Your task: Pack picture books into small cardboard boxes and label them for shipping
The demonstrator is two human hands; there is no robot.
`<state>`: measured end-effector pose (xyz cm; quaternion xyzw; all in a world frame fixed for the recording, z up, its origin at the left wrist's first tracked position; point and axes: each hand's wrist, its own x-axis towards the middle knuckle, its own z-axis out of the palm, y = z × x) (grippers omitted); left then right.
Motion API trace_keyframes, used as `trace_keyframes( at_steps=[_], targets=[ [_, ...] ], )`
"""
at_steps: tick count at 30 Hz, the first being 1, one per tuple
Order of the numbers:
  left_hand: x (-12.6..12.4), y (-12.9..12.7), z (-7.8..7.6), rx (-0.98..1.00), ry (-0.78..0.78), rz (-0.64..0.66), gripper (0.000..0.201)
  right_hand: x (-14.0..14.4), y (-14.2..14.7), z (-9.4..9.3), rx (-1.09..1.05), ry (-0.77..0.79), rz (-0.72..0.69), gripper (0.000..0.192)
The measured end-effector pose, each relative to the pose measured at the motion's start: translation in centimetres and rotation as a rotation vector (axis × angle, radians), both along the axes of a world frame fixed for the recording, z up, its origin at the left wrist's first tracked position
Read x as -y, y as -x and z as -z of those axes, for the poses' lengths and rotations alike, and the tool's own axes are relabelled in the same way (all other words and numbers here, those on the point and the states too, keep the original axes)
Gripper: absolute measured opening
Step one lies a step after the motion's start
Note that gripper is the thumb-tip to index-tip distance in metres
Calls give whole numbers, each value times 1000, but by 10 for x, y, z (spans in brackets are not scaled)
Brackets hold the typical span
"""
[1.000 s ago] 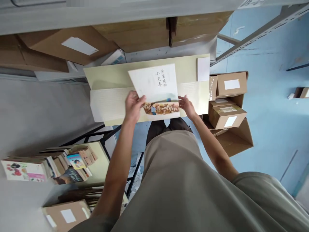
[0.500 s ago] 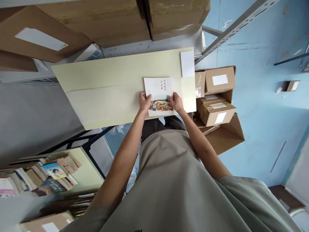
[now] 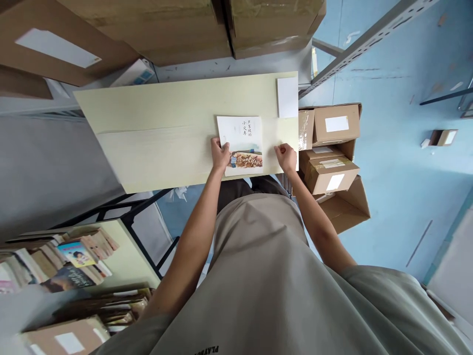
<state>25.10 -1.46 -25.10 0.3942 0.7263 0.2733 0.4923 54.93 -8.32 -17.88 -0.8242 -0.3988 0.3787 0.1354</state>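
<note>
A thin picture book [image 3: 242, 143] lies on the pale yellow tabletop [image 3: 166, 106], near its front edge. Its white cover has Chinese characters at the top and a painted brown field with a small figure below. My left hand [image 3: 220, 154] grips the book's left edge, thumb on the cover and fingers along the side. Apart from the book, to its right, my right hand [image 3: 286, 157] hovers over the tabletop with its fingers curled together; nothing shows in it. A white rectangular sheet or pad [image 3: 287, 97] sits at the table's far right corner.
Large cardboard boxes [image 3: 185, 34] stand on a shelf behind the table. Smaller cartons [image 3: 336, 123] are stacked at the right, beside a metal shelf post [image 3: 369, 39]. Rows of books [image 3: 55, 261] rest on another surface at lower left, with a carton [image 3: 70, 340] below.
My right hand has let go of the book's right edge and moved right, its fingers curling. The book, still in my left hand, has shifted slightly left in view.
</note>
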Motion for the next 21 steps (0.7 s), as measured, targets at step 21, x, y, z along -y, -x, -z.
trace_keyframes(
  at_steps=[21],
  targets=[
    [8,28,-8,-89,-75,54,55,-22,114,-15,-39,-145,-459,24]
  ],
)
